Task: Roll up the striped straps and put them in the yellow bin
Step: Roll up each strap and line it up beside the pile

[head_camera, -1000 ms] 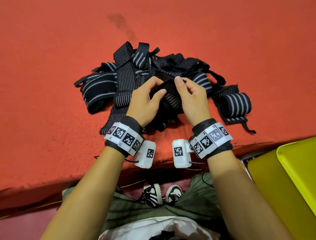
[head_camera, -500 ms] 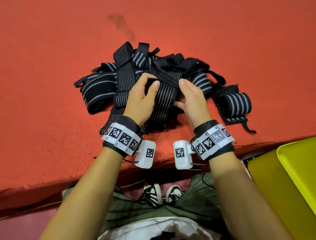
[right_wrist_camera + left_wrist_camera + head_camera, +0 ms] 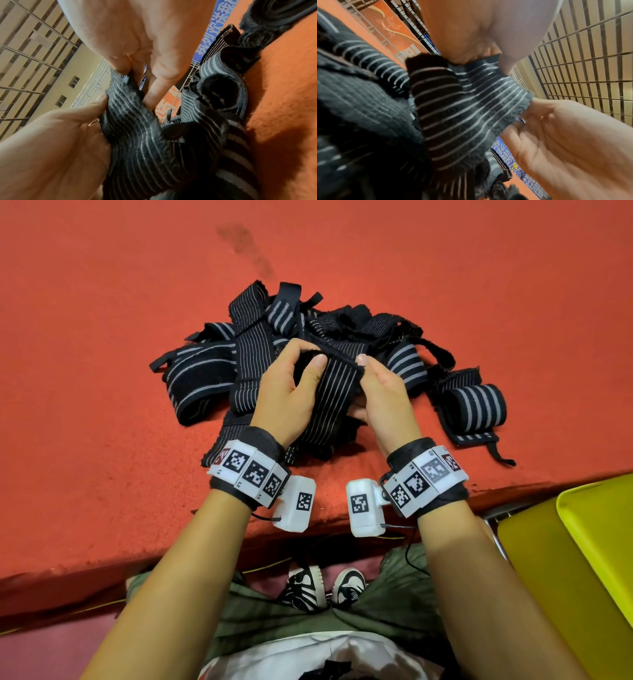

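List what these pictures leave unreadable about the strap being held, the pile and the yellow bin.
- Held strap: its lower end runs under the left hand and wrist in the head view, so its length is unknown.
- Strap pile: overlapping layers hide the count.
- Yellow bin: cut off by the right edge in the head view; inside unseen.
- Right hand: its fingers behind the strap are hidden in the head view.

The worktop (image 3: 102, 371) before me is covered in red-orange felt-like cloth with a dark stain (image 3: 239, 237) near its far side. Its near edge drops to a dull pinkish floor (image 3: 34, 655). Behind, I see a beige wall (image 3: 590, 60) crossed by a dark metal grid, a red panel with ornamental patterns (image 3: 388, 27), and a blue banner with white characters (image 3: 216, 24).
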The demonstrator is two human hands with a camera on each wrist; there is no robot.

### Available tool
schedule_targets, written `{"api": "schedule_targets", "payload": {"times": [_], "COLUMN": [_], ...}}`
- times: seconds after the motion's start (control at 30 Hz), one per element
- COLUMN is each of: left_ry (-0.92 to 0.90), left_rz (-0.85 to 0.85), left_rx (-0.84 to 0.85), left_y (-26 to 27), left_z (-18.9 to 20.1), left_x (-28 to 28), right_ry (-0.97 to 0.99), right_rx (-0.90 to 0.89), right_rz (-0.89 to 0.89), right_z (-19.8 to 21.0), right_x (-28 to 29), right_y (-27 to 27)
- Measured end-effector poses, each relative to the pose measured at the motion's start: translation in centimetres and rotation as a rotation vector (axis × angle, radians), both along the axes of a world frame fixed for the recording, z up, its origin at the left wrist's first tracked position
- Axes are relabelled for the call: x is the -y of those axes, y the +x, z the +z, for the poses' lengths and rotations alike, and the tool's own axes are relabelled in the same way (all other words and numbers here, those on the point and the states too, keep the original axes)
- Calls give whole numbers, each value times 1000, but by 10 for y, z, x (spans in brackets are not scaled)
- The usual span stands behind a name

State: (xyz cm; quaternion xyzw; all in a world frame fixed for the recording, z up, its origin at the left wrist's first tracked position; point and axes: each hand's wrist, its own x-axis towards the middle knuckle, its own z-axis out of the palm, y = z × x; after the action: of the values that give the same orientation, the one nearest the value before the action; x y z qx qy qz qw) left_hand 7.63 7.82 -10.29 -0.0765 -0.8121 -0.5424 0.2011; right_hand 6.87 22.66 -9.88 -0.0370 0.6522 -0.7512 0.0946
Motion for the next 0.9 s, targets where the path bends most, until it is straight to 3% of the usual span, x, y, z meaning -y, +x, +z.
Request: {"api": "schedule_targets", "payload": {"times": [0.73,0.9], "left_ry": [-37,-15], "left_rz": [163,164], "left_rx": [87,103], "left_y": [0,2], "left_z": [-3,-2], "left_x": [2,2], "right_ry": [82,240], "right_rx": [-43,-264], "right_rz": [92,34], "right_z": [-2,-15], "right_x": [1,-1], "right_y": [2,-4]}}
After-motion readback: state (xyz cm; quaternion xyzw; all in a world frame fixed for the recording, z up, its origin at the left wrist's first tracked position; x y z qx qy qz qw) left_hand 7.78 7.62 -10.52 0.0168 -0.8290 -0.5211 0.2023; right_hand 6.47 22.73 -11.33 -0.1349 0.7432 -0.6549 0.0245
